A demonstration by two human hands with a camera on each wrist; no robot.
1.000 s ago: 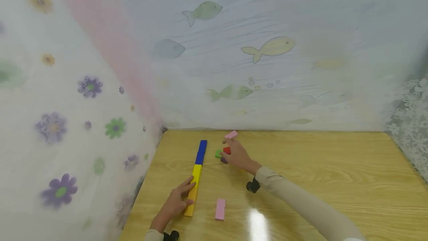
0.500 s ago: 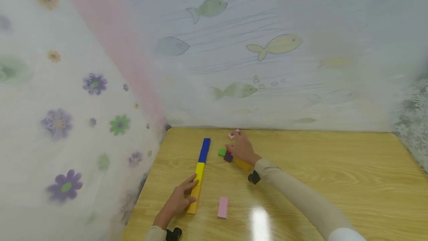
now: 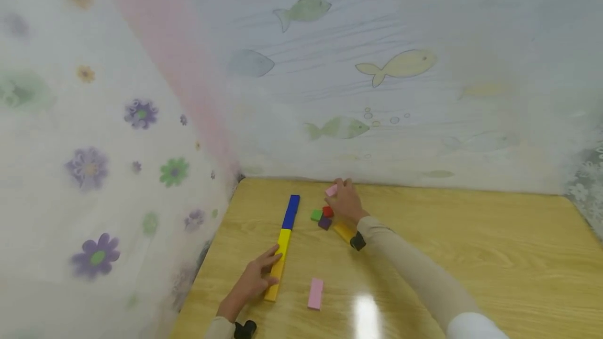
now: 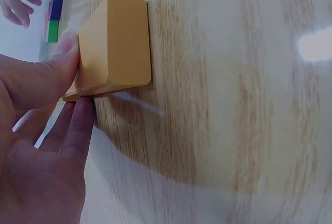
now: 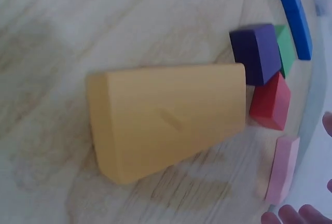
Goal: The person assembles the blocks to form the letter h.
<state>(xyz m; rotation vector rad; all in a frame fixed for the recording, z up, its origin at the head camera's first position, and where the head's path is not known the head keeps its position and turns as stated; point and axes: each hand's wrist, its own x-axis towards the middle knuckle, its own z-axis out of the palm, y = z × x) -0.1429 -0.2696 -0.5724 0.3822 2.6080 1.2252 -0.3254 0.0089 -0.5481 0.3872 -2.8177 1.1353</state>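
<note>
My left hand [image 3: 252,279] holds the orange block [image 4: 129,40] at the near end of a straight row, thumb on one side and fingertips on the other. Beyond it in the row come yellow [image 3: 285,238] and blue blocks [image 3: 291,213]. At the far edge of the table, my right hand [image 3: 347,200] reaches over a pink block [image 5: 283,169], its spread fingertips close around the block without gripping it. Below that hand lies a second orange block [image 5: 171,115], tapering toward one end.
Red [image 3: 327,212], purple [image 3: 324,223] and green [image 3: 316,215] blocks cluster between the row and my right hand. Another pink piece [image 3: 315,293] lies near the front, right of the row. A wall with painted fish [image 3: 339,127] borders the wooden table [image 3: 447,255] behind.
My right hand has moved toward the far edge and slightly right, around the far pink block, uncovering the red and second orange blocks. My left hand stays on the row.
</note>
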